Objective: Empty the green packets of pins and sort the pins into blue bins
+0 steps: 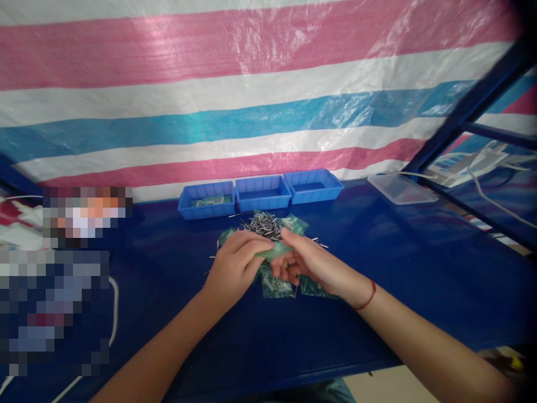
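Note:
A small green plastic bag [273, 251] is stretched between my two hands, above the middle of the table. My left hand [237, 260] pinches its left end between thumb and fingers. At the other end, the thumb of my right hand [312, 257] lies over the bag, with the fingers curled beneath it. What the bag contains cannot be made out. Just beyond my hands lies a pile of thin metal pins [262, 225], partly hidden by them. Several filled green bags surround the pile, including one bag [277, 282] nearer to me and another [296, 224] behind my right thumb.
Three blue bins stand in a row at the back: the left bin [205, 211] holds filled bags, beside a middle bin [263, 201] and a right bin [314, 193]. A clear plastic lid [403, 189] lies far right. White cable [114, 313] runs along the left.

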`<action>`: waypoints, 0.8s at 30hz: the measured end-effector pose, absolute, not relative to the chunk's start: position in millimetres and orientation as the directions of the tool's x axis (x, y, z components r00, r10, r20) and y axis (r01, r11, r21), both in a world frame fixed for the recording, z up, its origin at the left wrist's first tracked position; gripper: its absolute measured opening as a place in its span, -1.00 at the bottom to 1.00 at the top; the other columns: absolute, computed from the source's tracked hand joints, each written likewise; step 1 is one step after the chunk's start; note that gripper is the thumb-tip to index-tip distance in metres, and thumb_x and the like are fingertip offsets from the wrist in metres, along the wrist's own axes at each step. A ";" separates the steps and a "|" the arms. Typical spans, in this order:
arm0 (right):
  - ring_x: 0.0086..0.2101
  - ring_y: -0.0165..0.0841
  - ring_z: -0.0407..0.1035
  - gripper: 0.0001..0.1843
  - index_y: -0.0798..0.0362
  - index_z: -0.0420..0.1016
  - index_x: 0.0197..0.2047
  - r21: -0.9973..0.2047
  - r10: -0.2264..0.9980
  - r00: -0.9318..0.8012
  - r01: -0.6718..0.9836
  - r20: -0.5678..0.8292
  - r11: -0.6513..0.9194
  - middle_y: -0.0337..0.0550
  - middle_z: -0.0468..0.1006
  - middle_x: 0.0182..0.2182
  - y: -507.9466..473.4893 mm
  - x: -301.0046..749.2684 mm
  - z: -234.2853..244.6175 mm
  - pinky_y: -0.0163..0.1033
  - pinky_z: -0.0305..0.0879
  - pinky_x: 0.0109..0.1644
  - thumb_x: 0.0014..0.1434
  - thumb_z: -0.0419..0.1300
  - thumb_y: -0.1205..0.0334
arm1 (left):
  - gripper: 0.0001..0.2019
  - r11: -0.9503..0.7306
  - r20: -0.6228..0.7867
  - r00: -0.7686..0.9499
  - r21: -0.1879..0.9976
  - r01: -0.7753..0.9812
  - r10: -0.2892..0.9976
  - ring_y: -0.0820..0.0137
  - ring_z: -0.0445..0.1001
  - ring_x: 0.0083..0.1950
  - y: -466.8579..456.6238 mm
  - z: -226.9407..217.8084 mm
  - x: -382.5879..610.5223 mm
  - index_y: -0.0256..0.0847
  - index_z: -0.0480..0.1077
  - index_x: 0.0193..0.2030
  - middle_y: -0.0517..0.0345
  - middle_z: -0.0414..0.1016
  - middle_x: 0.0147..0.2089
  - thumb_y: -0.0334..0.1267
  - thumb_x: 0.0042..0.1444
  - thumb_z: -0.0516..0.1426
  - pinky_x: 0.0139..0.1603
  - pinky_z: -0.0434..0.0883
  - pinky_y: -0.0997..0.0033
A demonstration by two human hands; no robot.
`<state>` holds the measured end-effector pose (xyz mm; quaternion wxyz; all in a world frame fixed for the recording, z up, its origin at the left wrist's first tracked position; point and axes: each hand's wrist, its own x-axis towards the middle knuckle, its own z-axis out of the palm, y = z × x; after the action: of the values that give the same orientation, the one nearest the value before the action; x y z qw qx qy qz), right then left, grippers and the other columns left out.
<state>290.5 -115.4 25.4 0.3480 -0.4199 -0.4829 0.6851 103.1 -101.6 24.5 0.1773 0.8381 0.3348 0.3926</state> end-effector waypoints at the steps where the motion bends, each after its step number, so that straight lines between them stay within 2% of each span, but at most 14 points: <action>1: -0.56 -0.44 0.30 -0.49 0.12 0.46 -0.44 -0.940 0.881 -0.409 -0.132 -0.237 -0.314 -0.17 0.46 -0.55 -115.7 289.5 23.7 -0.37 0.16 -0.58 0.16 0.10 -0.20 | -0.82 -0.770 0.558 0.532 0.488 0.411 0.637 0.25 0.44 0.04 -102.1 25.8 102.2 -0.06 0.49 -0.15 0.06 0.53 -0.06 -0.31 0.22 0.07 0.11 0.35 0.14; 3: -0.54 -0.45 0.28 -0.67 0.09 0.46 -0.37 -0.934 0.915 -0.355 -0.219 -0.193 -0.282 -0.25 0.43 -0.53 -114.7 289.8 20.3 -0.36 0.19 -0.53 0.10 0.24 -0.05 | -0.77 -0.819 0.557 0.601 0.401 0.410 0.574 0.15 0.29 0.23 -103.5 26.8 100.8 -0.03 0.45 -0.03 0.01 0.39 0.15 -0.24 0.16 0.15 0.25 0.23 0.03; 4: -0.53 -0.46 0.27 -0.72 0.07 0.45 -0.36 -0.944 0.933 -0.324 -0.227 -0.158 -0.238 -0.27 0.41 -0.51 -113.6 290.9 19.0 -0.36 0.20 -0.51 0.09 0.26 0.00 | -0.64 -0.817 0.550 0.604 0.400 0.416 0.577 0.09 0.20 0.29 -104.3 26.5 100.4 -0.03 0.40 0.06 -0.03 0.29 0.25 -0.17 0.09 0.22 0.28 0.20 -0.01; 6: -0.52 -0.46 0.24 -0.73 0.06 0.44 -0.38 -0.978 0.960 -0.273 -0.173 -0.063 -0.114 -0.28 0.38 -0.50 -111.5 294.2 17.9 -0.35 0.20 -0.48 0.14 0.23 0.01 | -0.35 -0.768 0.532 0.556 0.484 0.420 0.639 0.03 0.16 0.30 -105.5 24.5 100.7 -0.06 0.25 0.21 -0.12 0.13 0.32 -0.02 -0.03 0.29 0.23 0.26 0.00; 7: -0.53 -0.46 0.22 -0.71 0.06 0.43 -0.40 -0.993 0.969 -0.249 -0.116 -0.001 -0.031 -0.28 0.36 -0.51 -110.9 295.9 18.0 -0.34 0.19 -0.48 0.17 0.20 0.01 | -0.31 -0.715 0.517 0.498 0.564 0.413 0.696 0.07 0.25 0.23 -105.8 23.1 101.5 -0.08 0.19 0.23 -0.15 0.16 0.29 0.03 -0.02 0.28 0.14 0.34 0.06; 8: -0.53 -0.46 0.21 -0.69 0.06 0.42 -0.42 -0.997 0.973 -0.218 -0.041 0.080 0.072 -0.28 0.35 -0.53 -110.9 297.3 18.4 -0.32 0.19 -0.48 0.21 0.16 0.01 | -0.35 -0.635 0.486 0.416 0.664 0.396 0.768 0.16 0.36 0.10 -105.7 21.8 102.8 -0.09 0.18 0.22 -0.13 0.25 0.21 0.06 0.03 0.23 0.02 0.41 0.15; 10: -0.48 -0.40 0.29 -0.72 0.05 0.45 -0.39 -0.938 0.942 -0.168 0.147 0.290 0.315 -0.23 0.42 -0.49 -112.7 299.0 19.7 -0.26 0.26 -0.39 0.26 0.11 0.07 | -0.55 -0.403 0.337 0.251 0.866 0.295 0.907 0.38 0.44 -0.26 -104.4 20.2 106.2 -0.12 0.22 0.09 0.01 0.41 -0.08 0.10 0.19 0.06 -0.30 0.43 0.36; 12: -0.29 -0.30 0.40 -0.84 0.01 0.52 -0.23 -0.761 0.821 -0.196 0.310 0.536 0.570 -0.15 0.55 -0.32 -116.1 299.2 21.0 -0.15 0.35 -0.17 0.27 0.11 0.19 | -0.54 -0.101 0.072 0.205 0.986 0.133 0.976 0.49 0.34 -0.52 -102.2 21.0 109.6 -0.16 0.26 -0.03 0.16 0.41 -0.34 0.19 0.23 -0.08 -0.55 0.32 0.48; 14: -0.10 -0.23 0.40 -0.75 -0.08 0.52 -0.05 -0.543 0.656 -0.282 0.385 0.700 0.746 -0.14 0.58 -0.13 -119.5 298.6 21.3 -0.03 0.32 0.03 0.26 0.11 0.32 | -0.42 0.171 -0.166 0.294 0.985 0.010 0.941 0.48 0.33 -0.59 -100.4 24.0 111.7 -0.20 0.30 -0.08 0.19 0.39 -0.45 0.30 0.16 -0.10 -0.65 0.27 0.50; 16: -0.01 -0.21 0.36 -0.64 -0.16 0.50 0.03 -0.402 0.556 -0.338 0.429 0.759 0.809 -0.18 0.57 -0.05 -121.3 298.3 20.8 0.03 0.30 0.09 0.24 0.10 0.39 | -0.41 0.312 -0.268 0.385 0.949 -0.054 0.883 0.46 0.39 -0.56 -100.2 28.1 111.9 -0.23 0.36 -0.08 0.18 0.42 -0.45 0.30 0.10 0.01 -0.62 0.32 0.50; 18: 0.03 -0.20 0.32 -0.59 -0.23 0.49 0.05 -0.350 0.543 -0.347 0.485 0.765 0.802 -0.21 0.56 -0.01 -120.8 298.9 19.6 0.06 0.31 0.10 0.24 0.10 0.41 | -0.51 0.332 -0.255 0.446 0.938 -0.102 0.858 0.47 0.44 -0.50 -101.4 31.7 110.6 -0.23 0.41 -0.09 0.17 0.46 -0.40 0.16 0.05 0.18 -0.54 0.37 0.51; 21: 0.06 -0.18 0.28 -0.54 -0.25 0.48 0.08 -0.339 0.563 -0.322 0.543 0.761 0.768 -0.19 0.48 0.07 -117.6 300.4 17.2 0.10 0.29 0.12 0.22 0.11 0.43 | -0.65 0.306 -0.202 0.505 0.943 -0.132 0.839 0.49 0.48 -0.42 -104.6 33.9 108.2 -0.21 0.48 -0.12 0.17 0.50 -0.35 -0.04 0.02 0.29 -0.43 0.40 0.54; 24: 0.06 -0.19 0.29 -0.51 -0.25 0.46 0.09 -0.400 0.605 -0.275 0.540 0.747 0.740 -0.15 0.42 0.10 -115.7 299.2 14.8 0.07 0.32 0.08 0.21 0.07 0.46 | -0.68 0.254 -0.178 0.484 0.962 -0.096 0.857 0.45 0.51 -0.36 -105.8 32.5 107.1 -0.21 0.50 -0.12 0.14 0.52 -0.33 -0.10 0.03 0.30 -0.36 0.42 0.52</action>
<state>299.2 -115.7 14.8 0.4834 -0.3589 -0.7978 0.0334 107.1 -105.8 32.5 0.6971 0.5060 0.3758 0.3417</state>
